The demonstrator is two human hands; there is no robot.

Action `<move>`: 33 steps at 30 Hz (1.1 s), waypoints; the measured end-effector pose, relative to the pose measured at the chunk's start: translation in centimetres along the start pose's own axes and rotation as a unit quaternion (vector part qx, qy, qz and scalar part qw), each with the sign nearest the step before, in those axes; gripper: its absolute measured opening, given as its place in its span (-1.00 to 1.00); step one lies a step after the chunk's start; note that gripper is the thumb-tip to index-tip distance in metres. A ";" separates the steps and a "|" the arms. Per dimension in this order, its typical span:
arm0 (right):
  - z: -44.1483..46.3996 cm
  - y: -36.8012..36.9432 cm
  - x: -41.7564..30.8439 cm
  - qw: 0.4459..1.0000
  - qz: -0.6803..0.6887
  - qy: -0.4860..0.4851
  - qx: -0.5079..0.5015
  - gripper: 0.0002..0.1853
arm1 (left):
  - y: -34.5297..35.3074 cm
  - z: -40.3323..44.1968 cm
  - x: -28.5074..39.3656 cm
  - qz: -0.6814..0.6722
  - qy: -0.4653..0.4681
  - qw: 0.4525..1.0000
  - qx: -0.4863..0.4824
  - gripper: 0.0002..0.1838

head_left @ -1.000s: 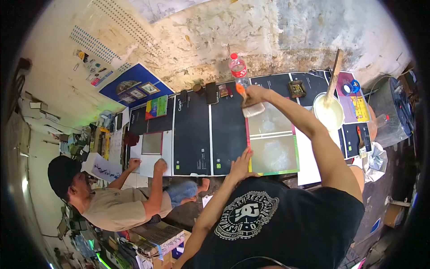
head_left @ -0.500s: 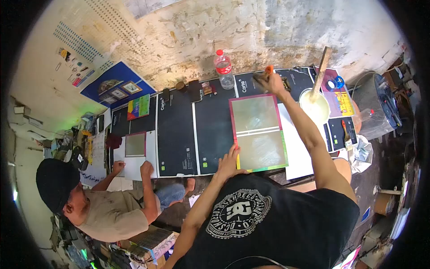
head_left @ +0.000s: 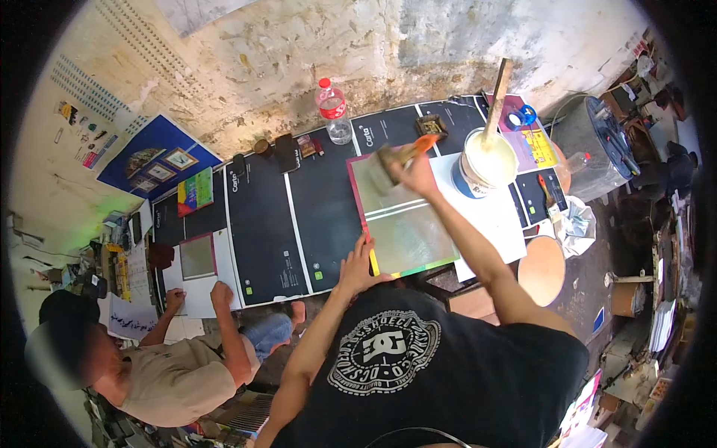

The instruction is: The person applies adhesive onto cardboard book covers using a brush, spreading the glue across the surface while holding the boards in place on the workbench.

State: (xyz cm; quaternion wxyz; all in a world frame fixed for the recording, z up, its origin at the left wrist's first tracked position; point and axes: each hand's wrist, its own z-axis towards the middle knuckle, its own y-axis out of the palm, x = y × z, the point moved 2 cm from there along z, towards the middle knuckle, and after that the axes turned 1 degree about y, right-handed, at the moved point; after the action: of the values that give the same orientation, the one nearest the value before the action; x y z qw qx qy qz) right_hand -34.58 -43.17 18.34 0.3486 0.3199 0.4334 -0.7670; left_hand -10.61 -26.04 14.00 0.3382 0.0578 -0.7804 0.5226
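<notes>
A wide brush (head_left: 388,169) with an orange handle is in my right hand (head_left: 413,173), over the upper part of a framed screen (head_left: 411,235). The brush is blurred, and whether it touches the mesh is unclear. The screen has pink, yellow and green tape round its edges and a white strip across the middle. My left hand (head_left: 358,269) rests at the screen's lower left corner, its fingers spread. To the right of the screen, a bucket (head_left: 485,166) of pale liquid holds a wooden stick (head_left: 499,97).
A bottle (head_left: 334,112) with a red cap stands near the wall. On the left, a co-worker (head_left: 172,366) sits with both hands by a smaller framed screen (head_left: 198,257). Another brush (head_left: 547,193) lies at the right, near a plastic bag (head_left: 576,224).
My right hand has brought the brush back from above the screen's far edge to over its upper part. My left hand stays at the corner. The view has shifted right.
</notes>
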 end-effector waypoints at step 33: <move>-11.2 -12.2 -0.5 0.930 -0.261 0.240 0.098 -0.52 | -0.6 -0.9 -0.6 0.038 0.048 0.998 0.026 0.16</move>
State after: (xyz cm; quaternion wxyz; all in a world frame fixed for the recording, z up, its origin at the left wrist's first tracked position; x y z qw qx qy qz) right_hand -42.08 -28.47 19.40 -0.0115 0.4024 0.4950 -0.7700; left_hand -9.51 -25.72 14.31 0.3532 0.0119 -0.7511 0.5576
